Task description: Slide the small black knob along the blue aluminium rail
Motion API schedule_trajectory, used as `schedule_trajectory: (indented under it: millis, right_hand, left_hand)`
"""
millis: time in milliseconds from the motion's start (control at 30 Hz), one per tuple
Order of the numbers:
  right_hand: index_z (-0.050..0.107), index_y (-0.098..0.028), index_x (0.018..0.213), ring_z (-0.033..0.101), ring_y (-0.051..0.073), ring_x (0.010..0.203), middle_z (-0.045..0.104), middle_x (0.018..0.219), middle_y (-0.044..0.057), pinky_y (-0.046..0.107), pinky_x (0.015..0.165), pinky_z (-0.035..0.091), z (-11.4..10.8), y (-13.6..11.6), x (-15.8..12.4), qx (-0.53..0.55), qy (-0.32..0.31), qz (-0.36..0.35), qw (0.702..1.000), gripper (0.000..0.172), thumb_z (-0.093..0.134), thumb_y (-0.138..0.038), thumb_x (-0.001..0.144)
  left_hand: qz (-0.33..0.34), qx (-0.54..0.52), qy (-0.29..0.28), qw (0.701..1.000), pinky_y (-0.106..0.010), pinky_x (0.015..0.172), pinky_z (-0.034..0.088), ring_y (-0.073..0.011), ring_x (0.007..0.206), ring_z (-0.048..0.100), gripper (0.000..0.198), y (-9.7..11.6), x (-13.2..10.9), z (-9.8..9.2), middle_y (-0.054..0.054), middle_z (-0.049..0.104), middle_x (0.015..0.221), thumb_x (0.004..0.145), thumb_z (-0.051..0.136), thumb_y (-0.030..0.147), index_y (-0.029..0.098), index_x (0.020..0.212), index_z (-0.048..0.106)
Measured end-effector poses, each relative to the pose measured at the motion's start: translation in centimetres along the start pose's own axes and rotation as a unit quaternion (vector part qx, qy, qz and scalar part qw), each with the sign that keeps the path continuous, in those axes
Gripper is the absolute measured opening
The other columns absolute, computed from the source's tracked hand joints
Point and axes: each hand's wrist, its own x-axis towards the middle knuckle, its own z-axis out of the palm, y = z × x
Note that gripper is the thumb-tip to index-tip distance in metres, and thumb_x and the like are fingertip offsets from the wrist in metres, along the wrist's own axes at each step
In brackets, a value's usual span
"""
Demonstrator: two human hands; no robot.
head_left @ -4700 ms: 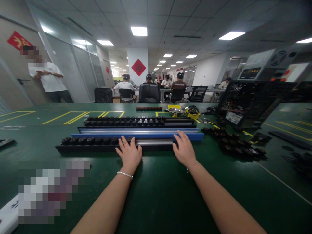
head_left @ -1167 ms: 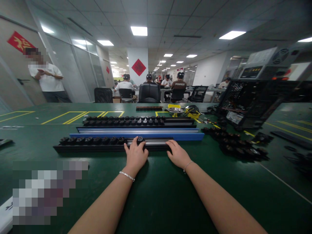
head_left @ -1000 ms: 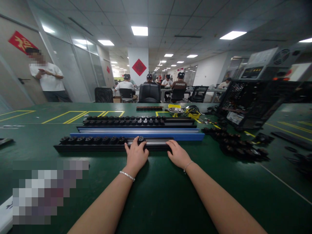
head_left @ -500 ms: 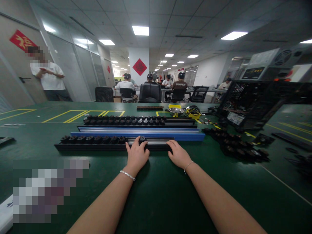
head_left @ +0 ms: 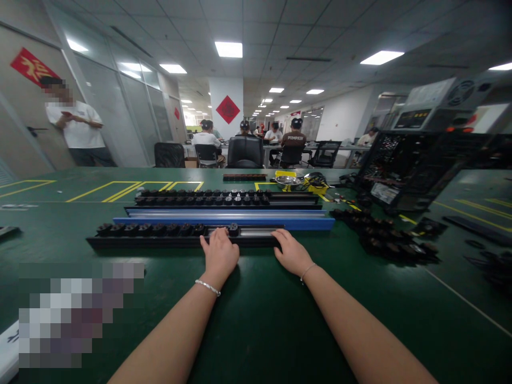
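Note:
A long black rail (head_left: 140,242) lies crosswise in front of me, with a row of several round black socket-like modules (head_left: 172,230) along its left part. One more such module (head_left: 234,229) sits apart from that row, on the bare silvery stretch of the channel. My left hand (head_left: 220,253) rests on the rail just left of this single module, fingers bent over the edge and thumb apart; its fingertips are partly hidden. Farther right, my right hand (head_left: 294,252) grips the same rail, fingers over its top and thumb at the front side.
Behind lie a blue rail (head_left: 160,220) and another black rail with modules (head_left: 200,197). To the right are a pile of black parts (head_left: 394,240) and an open computer case (head_left: 400,170). A metal dish (head_left: 288,181) stands farther back. Several people sit beyond the green table (head_left: 264,330).
My left hand has come off the single module and shifted slightly left and toward me, its fingers closer together. The right hand stays on the rail. The view has shifted slightly.

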Motion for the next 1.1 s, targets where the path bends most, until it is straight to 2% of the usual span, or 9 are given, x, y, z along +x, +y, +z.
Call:
schedule_trajectory:
  millis: [500,1100]
  right_hand:
    - [0.048,-0.018,0.124,0.043,0.019,0.118,0.043,0.131,0.009,0.032,0.100,0.037,-0.05,-0.08,0.00,-0.004,0.001,0.001,1.000,0.045,0.044,-0.019,0.079]
    - [0.048,-0.017,0.123,0.042,0.019,0.119,0.043,0.130,0.010,0.032,0.100,0.037,-0.06,-0.08,0.02,-0.004,-0.001,-0.001,1.000,0.044,0.044,-0.019,0.079]
  left_hand:
    - [0.017,-0.012,-0.015,1.000,-0.060,0.107,0.007,-0.0225,0.116,0.046,0.032,-0.15,0.02,0.11,-0.010,0.059,0.113,0.069,0.041,0.015,0.018,0.101,0.047]
    - [0.024,-0.014,-0.022,0.999,-0.061,0.106,0.005,-0.0225,0.117,0.046,0.038,-0.11,0.03,-0.01,-0.009,0.061,0.112,0.071,0.043,0.017,0.021,0.108,0.050]
